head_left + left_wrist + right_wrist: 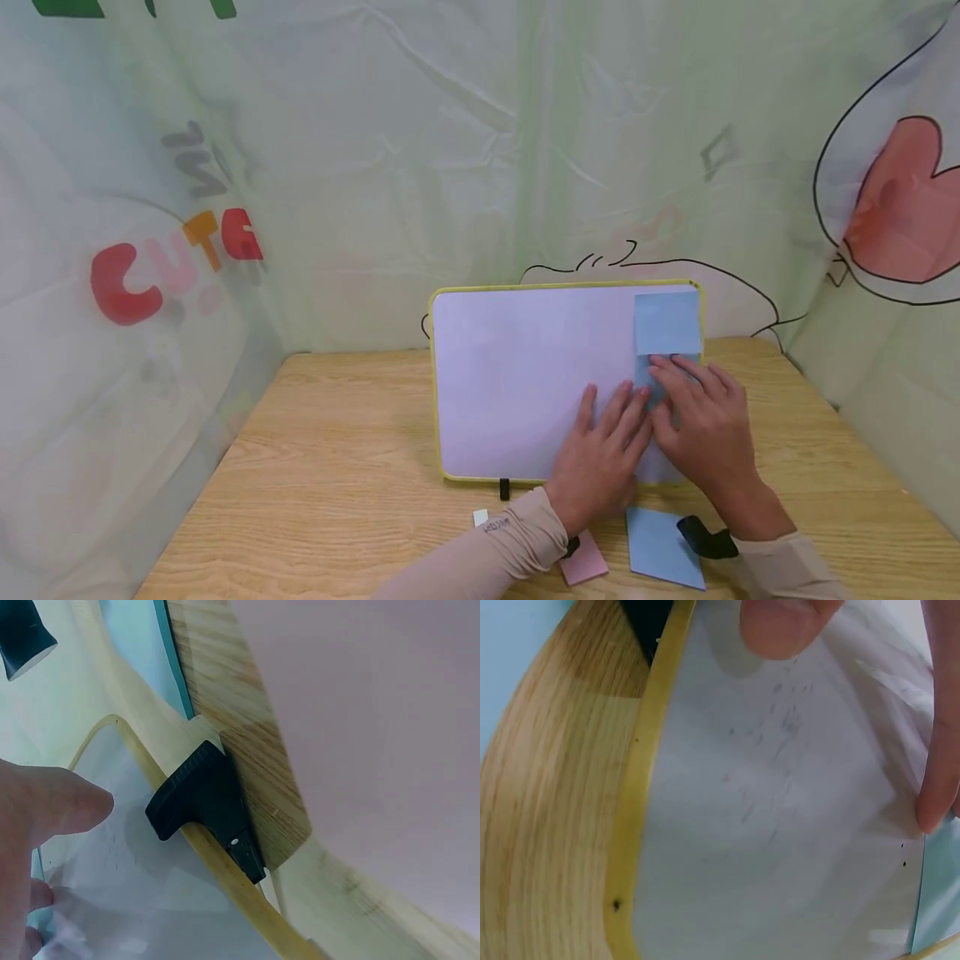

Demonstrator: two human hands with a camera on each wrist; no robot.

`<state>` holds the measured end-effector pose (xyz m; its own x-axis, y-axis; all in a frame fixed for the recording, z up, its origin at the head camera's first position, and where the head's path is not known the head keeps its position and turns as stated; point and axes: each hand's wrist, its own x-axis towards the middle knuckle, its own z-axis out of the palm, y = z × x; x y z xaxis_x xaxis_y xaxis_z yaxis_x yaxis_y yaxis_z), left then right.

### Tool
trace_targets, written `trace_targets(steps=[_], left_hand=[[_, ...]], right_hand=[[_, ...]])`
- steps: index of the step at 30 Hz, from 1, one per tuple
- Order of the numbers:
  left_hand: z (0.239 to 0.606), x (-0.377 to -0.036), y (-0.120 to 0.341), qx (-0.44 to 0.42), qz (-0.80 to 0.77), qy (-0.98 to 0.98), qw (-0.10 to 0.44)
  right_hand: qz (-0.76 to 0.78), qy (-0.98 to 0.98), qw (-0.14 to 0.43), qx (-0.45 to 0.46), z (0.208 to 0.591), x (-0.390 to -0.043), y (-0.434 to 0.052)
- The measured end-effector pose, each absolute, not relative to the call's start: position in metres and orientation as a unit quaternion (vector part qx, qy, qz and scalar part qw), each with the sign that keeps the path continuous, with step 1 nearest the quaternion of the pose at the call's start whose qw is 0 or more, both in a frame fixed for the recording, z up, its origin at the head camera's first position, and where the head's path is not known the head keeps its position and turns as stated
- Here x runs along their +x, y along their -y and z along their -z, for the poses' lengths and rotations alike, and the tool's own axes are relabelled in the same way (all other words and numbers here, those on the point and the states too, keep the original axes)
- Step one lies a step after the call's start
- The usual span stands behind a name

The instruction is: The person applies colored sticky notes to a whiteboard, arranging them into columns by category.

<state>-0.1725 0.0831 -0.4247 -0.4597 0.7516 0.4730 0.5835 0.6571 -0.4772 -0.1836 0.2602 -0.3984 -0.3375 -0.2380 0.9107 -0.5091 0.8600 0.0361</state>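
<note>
I judge the step as sticking: left hand [600, 454] and right hand [705, 425] lie with straight fingers pressing a second blue sticky note [647, 385] onto the whiteboard [517, 383], below the first note [667, 323]. Next calls for smoothing; yellow frame edge [634, 825] close right, board's left half free.

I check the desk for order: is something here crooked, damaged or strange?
Nothing is damaged or spilled. Only the blue pad on the table lies at a slight angle. The blue note on the whiteboard sits straight.

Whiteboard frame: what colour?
Yellow; the whiteboard frame shows best in the head view, with both hands resting on the board.
</note>
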Motion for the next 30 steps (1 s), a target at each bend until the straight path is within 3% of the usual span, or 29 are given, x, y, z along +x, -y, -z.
trace_targets(steps=[11,21,30], left_hand=[[0.426,-0.173,-0.083,-0.4,-0.107,0.843,0.343],[0.425,-0.17,-0.082,-0.393,-0.125,0.844,0.343],[0.427,-0.169,-0.082,-0.393,-0.119,0.846,0.341]], right_hand=[[-0.112,0.802,0.556,0.185,0.396,-0.182,-0.263],[-0.147,0.77,0.554,0.279,0.393,-0.187,-0.25],[-0.141,0.784,0.545,0.261,0.394,-0.186,-0.255]])
